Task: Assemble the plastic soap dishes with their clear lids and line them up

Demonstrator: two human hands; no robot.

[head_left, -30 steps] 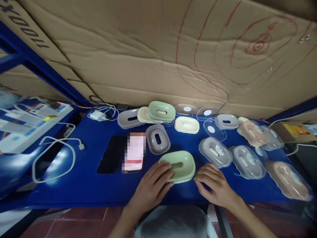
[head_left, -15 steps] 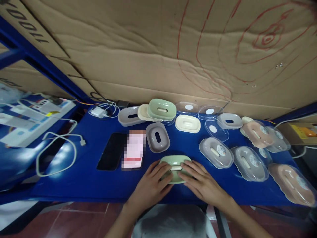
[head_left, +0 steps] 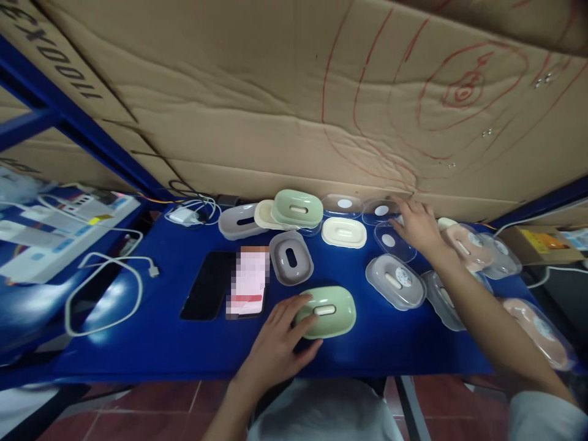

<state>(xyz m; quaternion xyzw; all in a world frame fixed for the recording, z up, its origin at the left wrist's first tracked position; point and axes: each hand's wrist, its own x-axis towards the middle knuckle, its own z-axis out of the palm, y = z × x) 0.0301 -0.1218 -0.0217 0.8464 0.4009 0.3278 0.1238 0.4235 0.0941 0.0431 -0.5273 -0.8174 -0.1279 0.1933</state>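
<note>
A pale green soap dish [head_left: 337,312] with a cream oblong piece in its middle slot sits near the table's front edge. My left hand [head_left: 282,331] is around its left end, fingers on the rim and thumb along the front. My right hand [head_left: 418,226] reaches to the back of the table with its fingers apart. Its fingertips are beside a clear lid with a white round label [head_left: 381,211], and whether they touch it I cannot tell. A second clear lid [head_left: 395,242] lies just below them. The hand covers the spot where a grey dish stood.
Left of centre are a grey dish [head_left: 291,257], two phones, one with a lit screen [head_left: 250,282], and a stacked green dish [head_left: 297,209]. A cream dish [head_left: 344,233] lies at the back. Covered dishes [head_left: 395,282] line the right. A white cable [head_left: 110,257] and cardboard wall [head_left: 229,92] border the table.
My right hand has let go of the green soap dish and moved up and right to the lids at the back. My left hand stays on the dish. The view has shifted slightly.
</note>
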